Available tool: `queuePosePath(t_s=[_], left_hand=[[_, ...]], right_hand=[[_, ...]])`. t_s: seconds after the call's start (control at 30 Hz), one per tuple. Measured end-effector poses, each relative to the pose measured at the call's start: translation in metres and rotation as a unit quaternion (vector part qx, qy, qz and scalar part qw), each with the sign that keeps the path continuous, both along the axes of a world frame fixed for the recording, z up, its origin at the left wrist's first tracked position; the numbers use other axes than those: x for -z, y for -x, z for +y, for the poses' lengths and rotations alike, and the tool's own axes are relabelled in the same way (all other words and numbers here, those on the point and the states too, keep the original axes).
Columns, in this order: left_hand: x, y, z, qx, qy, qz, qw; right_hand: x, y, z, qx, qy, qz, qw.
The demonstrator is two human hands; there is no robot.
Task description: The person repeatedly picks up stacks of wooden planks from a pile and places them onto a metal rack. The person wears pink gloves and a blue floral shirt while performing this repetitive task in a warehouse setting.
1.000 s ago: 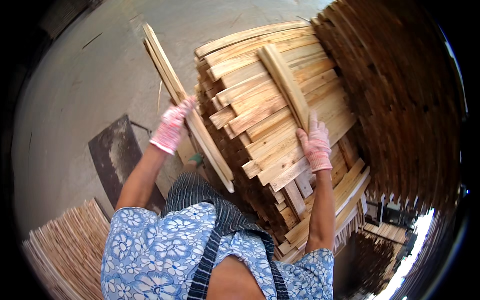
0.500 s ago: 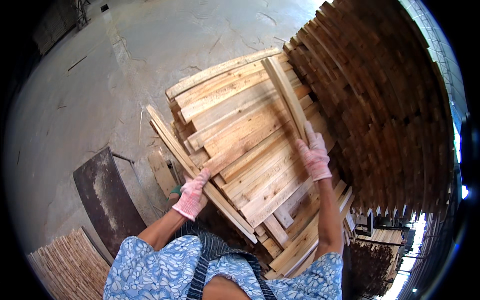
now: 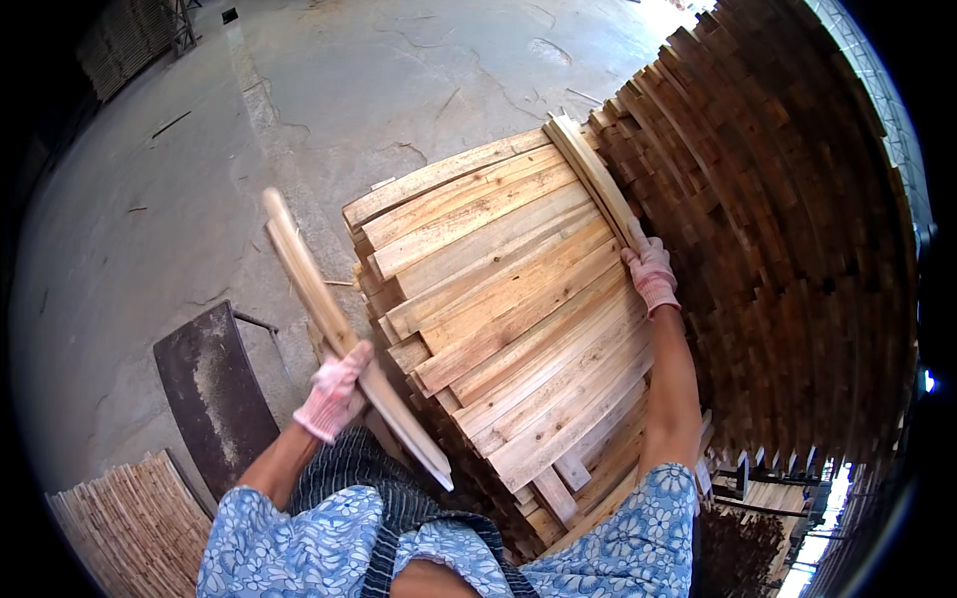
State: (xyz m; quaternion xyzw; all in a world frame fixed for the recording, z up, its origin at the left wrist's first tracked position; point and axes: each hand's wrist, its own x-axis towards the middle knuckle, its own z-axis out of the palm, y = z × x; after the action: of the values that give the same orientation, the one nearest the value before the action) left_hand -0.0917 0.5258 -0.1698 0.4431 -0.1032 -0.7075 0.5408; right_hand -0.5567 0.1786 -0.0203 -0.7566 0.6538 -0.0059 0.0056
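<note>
My left hand [image 3: 335,391], in a pale pink knit glove, is closed round some long wooden strips [image 3: 309,279] held together, slanting off the left side of the plank stack. My right hand [image 3: 652,273], gloved alike, grips another pair of strips [image 3: 590,171] near their lower end. These lie along the right end of the stack, across the planks. Between my hands sits the stack of pale planks [image 3: 518,289], laid side by side with uneven ends. Two short pieces [image 3: 556,492] lie crosswise near its front. The fingertips of my right hand are partly hidden.
A tall wall of stacked boards [image 3: 768,239] rises close on the right. A curved dark panel [image 3: 214,394] on a metal frame stands at left, with another board pile [image 3: 135,528] below it. Beyond spreads the concrete floor [image 3: 329,90] with scattered slivers.
My left hand has moved left with its strips, away from the stack's edge. My right hand has shifted right, bringing its strips to the stack's right end beside the board wall.
</note>
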Motion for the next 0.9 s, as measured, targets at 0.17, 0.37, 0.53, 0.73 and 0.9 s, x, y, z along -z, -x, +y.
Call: queuePosePath(t_s=[0.17, 0.37, 0.53, 0.73, 0.9], left_hand=[[-0.023, 0.01, -0.05, -0.047, -0.088, 0.021, 0.995], [0.013, 0.01, -0.033, -0.041, 0.172, -0.075, 0.981], [0.013, 0.002, 0.03, -0.06, 0.244, -0.307, 0.918], [-0.014, 0.081, 0.092, -0.132, -0.089, 0.211, 0.965], [-0.061, 0.174, 0.045, -0.05, -0.103, 0.031, 0.993]], right_hand=[[-0.01, -0.011, -0.003, 0.025, -0.018, 0.019, 0.999], [-0.041, -0.064, 0.051, -0.032, 0.08, 0.159, 0.983], [-0.045, -0.092, 0.162, -0.19, 0.046, 0.039, 0.98], [-0.006, -0.027, 0.242, 0.123, -0.022, -0.009, 0.992], [0.036, -0.024, 0.247, 0.118, 0.007, -0.041, 0.992]])
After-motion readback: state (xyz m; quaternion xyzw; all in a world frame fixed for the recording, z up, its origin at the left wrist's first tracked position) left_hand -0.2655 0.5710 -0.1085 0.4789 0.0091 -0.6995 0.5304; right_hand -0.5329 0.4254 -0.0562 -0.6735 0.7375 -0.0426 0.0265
